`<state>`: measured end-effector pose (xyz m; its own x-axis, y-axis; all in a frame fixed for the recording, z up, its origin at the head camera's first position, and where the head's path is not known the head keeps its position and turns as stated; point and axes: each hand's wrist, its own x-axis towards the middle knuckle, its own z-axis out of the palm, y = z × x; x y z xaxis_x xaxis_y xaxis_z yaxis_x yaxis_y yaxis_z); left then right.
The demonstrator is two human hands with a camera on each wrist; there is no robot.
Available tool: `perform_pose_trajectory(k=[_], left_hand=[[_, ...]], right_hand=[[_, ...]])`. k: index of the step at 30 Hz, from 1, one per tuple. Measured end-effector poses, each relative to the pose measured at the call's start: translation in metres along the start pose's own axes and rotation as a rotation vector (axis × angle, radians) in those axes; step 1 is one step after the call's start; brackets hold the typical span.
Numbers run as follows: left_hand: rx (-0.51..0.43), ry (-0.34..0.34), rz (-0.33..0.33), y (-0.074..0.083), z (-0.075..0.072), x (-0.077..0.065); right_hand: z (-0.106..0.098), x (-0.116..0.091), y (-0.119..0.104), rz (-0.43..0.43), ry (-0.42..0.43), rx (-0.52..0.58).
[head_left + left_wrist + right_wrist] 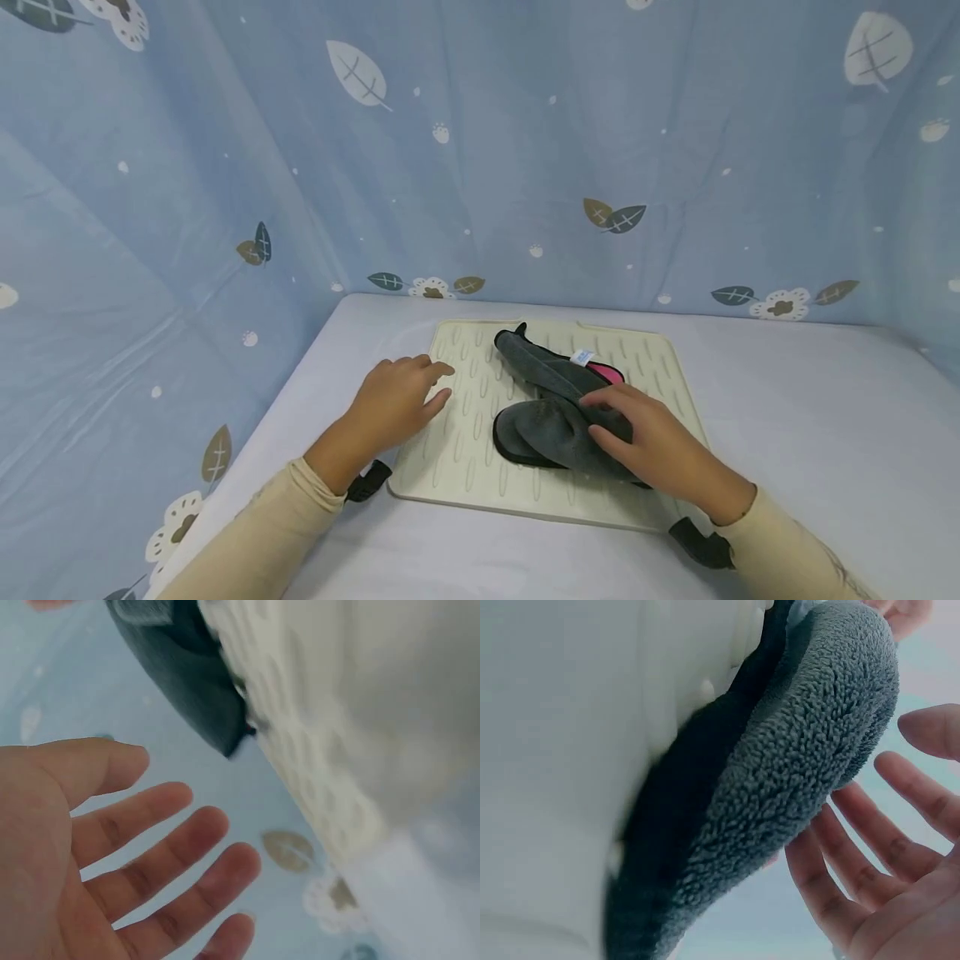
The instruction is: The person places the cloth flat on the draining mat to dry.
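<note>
Blue leaf-print curtain point(510, 150): beyond my left hand point(393, 400) and right hand point(652, 433).
White tabletop point(810, 417): beneath both.
Cream ridged mat point(467, 425): under and between them.
Grey plush cloth point(551, 429), black-edged, bunched: on the mat, under my right fingers.
Left hand: spread, holding nothing.
Right hand: fingers apart, touching cloth, not gripping.
White tag point(582, 357): beyond right hand.
Risk: one-handed pulling could twist the cloth tighter, its left end unheld.

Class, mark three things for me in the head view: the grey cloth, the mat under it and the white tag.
Cloth point(558, 418), head view: the middle of its folded grey surface.
Mat point(459, 429), head view: bare ridged surface, towards its left side.
Tag point(582, 357), head view: its white face.
</note>
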<state>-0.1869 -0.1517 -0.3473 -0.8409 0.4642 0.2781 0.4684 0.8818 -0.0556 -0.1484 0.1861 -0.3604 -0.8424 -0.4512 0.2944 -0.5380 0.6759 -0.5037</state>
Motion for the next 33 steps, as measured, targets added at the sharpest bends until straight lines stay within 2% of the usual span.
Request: perform_pose_trajectory(k=[4,8,13,17,20,28,33], left_hand=[[-0.014,0.015,0.06,0.019,-0.004,0.004],[-0.015,0.005,0.106,0.034,-0.001,0.006],[-0.035,-0.082,0.128,0.046,0.004,0.008],[-0.041,-0.163,0.113,0.05,0.008,0.007],[-0.045,-0.187,0.102,0.051,0.011,0.007],[-0.079,-0.214,0.109,0.055,0.014,0.007],[-0.109,-0.19,0.114,0.058,0.015,0.005]], right_hand=[[-0.002,-0.003,0.0,0.011,0.003,-0.018],[0.0,-0.006,0.001,0.011,0.008,-0.027],[0.0,-0.011,0.003,-0.017,0.023,-0.051],[-0.003,-0.012,0.005,-0.018,0.002,-0.073],[-0.006,-0.012,0.007,-0.014,-0.022,-0.084],[-0.009,-0.014,0.009,0.014,-0.106,-0.076],[-0.007,-0.016,0.01,0.037,-0.175,-0.065]])
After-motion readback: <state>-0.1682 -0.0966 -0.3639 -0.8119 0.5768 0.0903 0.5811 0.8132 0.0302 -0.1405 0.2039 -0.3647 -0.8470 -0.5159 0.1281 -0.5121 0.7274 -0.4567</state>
